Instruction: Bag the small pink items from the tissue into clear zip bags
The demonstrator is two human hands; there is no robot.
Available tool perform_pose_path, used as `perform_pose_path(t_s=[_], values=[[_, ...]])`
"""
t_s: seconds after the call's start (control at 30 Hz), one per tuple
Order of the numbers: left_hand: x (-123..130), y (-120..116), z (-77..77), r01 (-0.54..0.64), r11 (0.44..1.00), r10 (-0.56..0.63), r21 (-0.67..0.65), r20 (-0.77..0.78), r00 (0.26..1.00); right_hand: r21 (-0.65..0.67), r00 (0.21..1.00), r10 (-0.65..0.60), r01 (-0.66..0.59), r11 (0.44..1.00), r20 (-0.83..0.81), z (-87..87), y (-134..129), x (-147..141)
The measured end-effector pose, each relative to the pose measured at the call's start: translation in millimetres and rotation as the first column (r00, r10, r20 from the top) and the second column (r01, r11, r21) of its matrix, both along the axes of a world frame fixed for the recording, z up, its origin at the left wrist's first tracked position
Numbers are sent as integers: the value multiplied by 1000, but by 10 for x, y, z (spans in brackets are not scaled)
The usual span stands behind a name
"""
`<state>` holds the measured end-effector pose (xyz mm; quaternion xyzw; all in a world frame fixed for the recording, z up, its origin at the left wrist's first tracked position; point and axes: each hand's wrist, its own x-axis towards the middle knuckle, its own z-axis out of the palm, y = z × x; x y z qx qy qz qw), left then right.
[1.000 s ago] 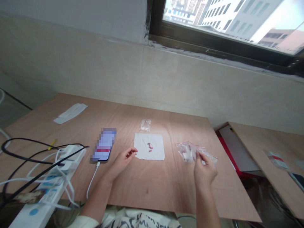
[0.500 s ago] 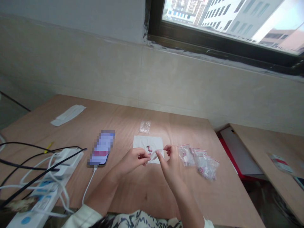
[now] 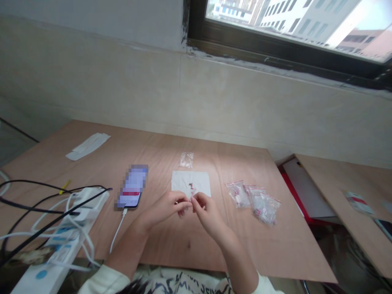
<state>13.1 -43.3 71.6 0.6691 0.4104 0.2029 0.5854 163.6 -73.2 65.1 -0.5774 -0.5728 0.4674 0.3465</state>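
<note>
Over the near edge of a white paper or cloth square (image 3: 179, 179), my left hand (image 3: 173, 204) is closed, thumb and fingers pinched together. My right hand (image 3: 206, 210) pinches close beside it, the fingertips of both hands almost meeting. Whatever lies between the fingers is too small to make out. Several small dark red pieces (image 3: 191, 185) rest on the white square just beyond my fingertips. A clear little plastic bag (image 3: 186, 159) lies flat behind the square.
To the right lie several clear zip bags (image 3: 266, 208) with small pinkish-red pieces inside. A phone (image 3: 133, 188) on a white cable lies to the left. A power strip (image 3: 70, 232) with tangled cords fills the left front. White folded strips (image 3: 88, 146) lie at the back left.
My right hand has moved left and its fingers have come together near my left fingertips. A thin, see-through strand or film seen between the hands earlier no longer shows.
</note>
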Motion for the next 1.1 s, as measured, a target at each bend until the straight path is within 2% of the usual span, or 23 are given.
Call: perform_pose_path(t_s=[0.13, 0.23, 0.33, 0.4, 0.5, 0.6, 0.67, 0.73, 0.77, 0.83, 0.9, 0.93, 1.0, 1.07, 1.1], values=[[-9, -29, 32, -22, 1000, 21, 15, 3, 1000, -23, 999, -10, 9, 1000, -42, 16, -4, -34], [-11, -18, 3, -134, 988, 139, 76, -63, 988, 0, 996, -81, 81, 997, -21, 4, 21, -62], [-32, 38, -38, -267, 936, 297, 231, -108, 949, 5, 979, -200, 200, 980, 29, -17, 64, -49], [-32, 73, -50, -278, 895, 339, 350, -128, 932, 10, 967, -240, 240, 971, 88, -39, 93, -37], [26, 69, -29, -205, 884, 289, 419, -145, 946, 17, 976, -204, 203, 979, 82, -103, 134, -52], [103, 1, 22, -121, 908, 194, 400, -146, 970, -9, 990, -128, 127, 992, -58, -212, 182, -85], [111, -42, 44, -74, 918, 139, 389, -142, 980, -65, 978, -142, 133, 989, -150, -283, 215, -83], [67, -56, 32, -56, 931, 110, 362, -132, 985, -147, 947, -202, 170, 974, -249, -320, 241, -51], [29, -51, 8, -83, 935, 133, 345, -124, 983, -182, 927, -227, 178, 967, -299, -321, 248, -26], [-62, -24, -71, -216, 928, 254, 303, -91, 963, -219, 892, -216, 136, 966, -397, -292, 250, 27], [-141, 3, -176, -334, 917, 353, 217, -57, 934, -221, 872, -120, 13, 975, -476, -251, 242, 68], [-167, 12, -231, -319, 940, 326, 119, -42, 945, -216, 861, -57, -61, 974, -505, -239, 239, 79], [-188, 14, -332, -205, 973, 207, -105, 12, 978, -215, 838, 26, -169, 962, -545, -257, 242, 80], [-180, 6, -421, -150, 955, 173, -256, 68, 983, -237, 832, -8, -149, 960, -555, -340, 262, 61], [-173, 2, -462, -177, 941, 208, -288, 82, 975, -257, 834, -69, -90, 962, -547, -400, 276, 49]])
